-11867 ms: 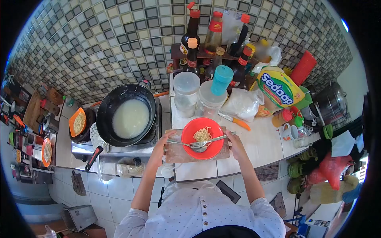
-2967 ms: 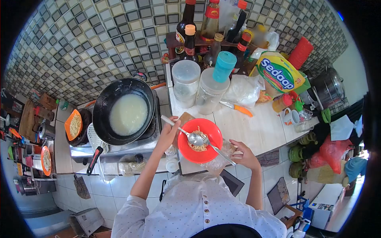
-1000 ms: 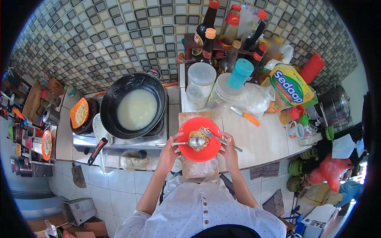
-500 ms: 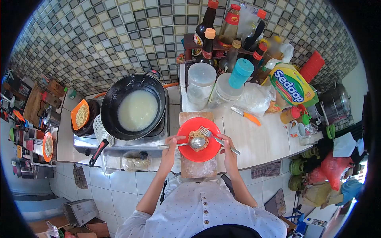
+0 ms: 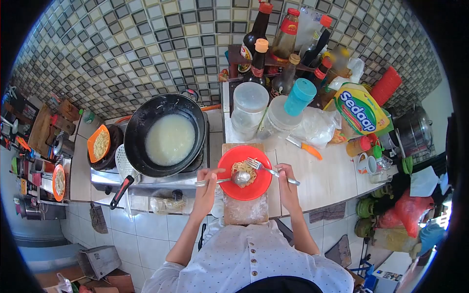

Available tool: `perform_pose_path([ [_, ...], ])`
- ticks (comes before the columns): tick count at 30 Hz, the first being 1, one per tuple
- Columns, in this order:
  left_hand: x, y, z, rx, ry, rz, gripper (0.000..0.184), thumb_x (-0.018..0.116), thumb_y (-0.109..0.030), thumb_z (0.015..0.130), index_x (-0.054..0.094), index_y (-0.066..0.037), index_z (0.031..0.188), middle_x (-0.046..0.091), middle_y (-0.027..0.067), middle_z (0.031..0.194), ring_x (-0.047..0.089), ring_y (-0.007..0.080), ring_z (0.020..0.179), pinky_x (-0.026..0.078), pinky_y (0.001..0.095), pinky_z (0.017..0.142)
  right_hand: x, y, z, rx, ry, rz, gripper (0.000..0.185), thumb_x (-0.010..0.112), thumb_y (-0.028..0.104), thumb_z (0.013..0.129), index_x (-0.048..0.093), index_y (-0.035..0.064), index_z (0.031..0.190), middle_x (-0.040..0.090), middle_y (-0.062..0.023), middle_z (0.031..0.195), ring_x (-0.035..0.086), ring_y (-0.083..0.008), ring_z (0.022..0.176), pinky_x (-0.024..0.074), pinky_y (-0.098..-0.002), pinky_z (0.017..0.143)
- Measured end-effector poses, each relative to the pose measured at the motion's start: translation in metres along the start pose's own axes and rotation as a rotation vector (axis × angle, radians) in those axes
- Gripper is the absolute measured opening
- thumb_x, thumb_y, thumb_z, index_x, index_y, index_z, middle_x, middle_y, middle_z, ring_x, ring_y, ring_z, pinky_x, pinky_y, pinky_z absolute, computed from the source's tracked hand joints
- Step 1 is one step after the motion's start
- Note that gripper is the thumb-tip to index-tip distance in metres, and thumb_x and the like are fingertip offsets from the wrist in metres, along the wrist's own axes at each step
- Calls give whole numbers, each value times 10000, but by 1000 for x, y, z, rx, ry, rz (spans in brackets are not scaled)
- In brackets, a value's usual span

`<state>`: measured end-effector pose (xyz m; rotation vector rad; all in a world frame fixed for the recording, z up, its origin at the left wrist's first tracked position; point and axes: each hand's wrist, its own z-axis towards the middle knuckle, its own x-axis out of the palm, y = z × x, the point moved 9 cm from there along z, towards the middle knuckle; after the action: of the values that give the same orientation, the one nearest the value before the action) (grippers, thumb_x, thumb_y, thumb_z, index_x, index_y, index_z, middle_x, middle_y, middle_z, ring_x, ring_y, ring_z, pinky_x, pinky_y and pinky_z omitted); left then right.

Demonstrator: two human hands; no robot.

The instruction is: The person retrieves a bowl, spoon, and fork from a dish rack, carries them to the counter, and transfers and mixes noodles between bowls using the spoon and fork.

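Note:
A red bowl point(image 5: 227, 163) rests on a wooden board point(image 5: 246, 210) at the counter's front edge. Noodles point(image 5: 248, 177) lie in the middle of it. At its left side, my left hand point(image 5: 205, 189) is closed on the handle of a metal spoon point(image 5: 240, 178), whose bowl end sits over the noodles. From the right, my right hand point(image 5: 287, 184) grips a fork point(image 5: 259, 166) with its tines on or just above the noodles. Both handles cross the rim. My fingers partly cover them.
A black wok point(image 5: 166, 102) of cloudy liquid sits on the stove, with a slotted ladle point(image 5: 124, 160) beside it. Orange dishes point(image 5: 92, 142) stand further left. Behind the bowl are plastic jars point(image 5: 248, 110), bottles point(image 5: 259, 29) and an orange-handled knife point(image 5: 311, 151).
Both hands have moved slightly outward from the bowl. The spoon has shifted a little left, and the fork's handle has moved right and up, lying flatter.

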<state>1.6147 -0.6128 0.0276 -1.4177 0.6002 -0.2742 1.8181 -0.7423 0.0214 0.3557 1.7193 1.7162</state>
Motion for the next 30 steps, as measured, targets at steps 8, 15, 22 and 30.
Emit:
perform_pose_path([
  [8,3,-22,-8,-135,130,-266,331,333,-259,915,545,-21,826,349,-50,586,287,44,570,244,195,522,-1,49,7,-72,69,149,275,432,280,881,501,14,856,452,-3,656,400,-59,572,337,-193,533],
  [15,-4,-38,-7,-51,25,-326,336,328,-241,917,396,-69,636,311,-44,577,256,49,538,204,216,485,7,66,3,-175,136,52,127,537,128,807,544,3,829,559,-73,741,534,-131,673,438,-228,627],
  [22,18,-29,-3,-17,50,-154,359,353,-247,912,383,-14,640,334,0,559,285,65,556,259,237,487,27,62,0,-208,268,-128,82,549,106,766,528,27,765,550,-79,665,512,-201,595,410,-287,568],
  [30,0,-37,-5,0,-34,-58,362,355,-247,910,407,5,656,336,9,557,292,77,559,278,242,487,3,66,7,-153,139,22,140,483,137,816,520,14,760,538,-98,660,536,-213,619,423,-287,587],
])
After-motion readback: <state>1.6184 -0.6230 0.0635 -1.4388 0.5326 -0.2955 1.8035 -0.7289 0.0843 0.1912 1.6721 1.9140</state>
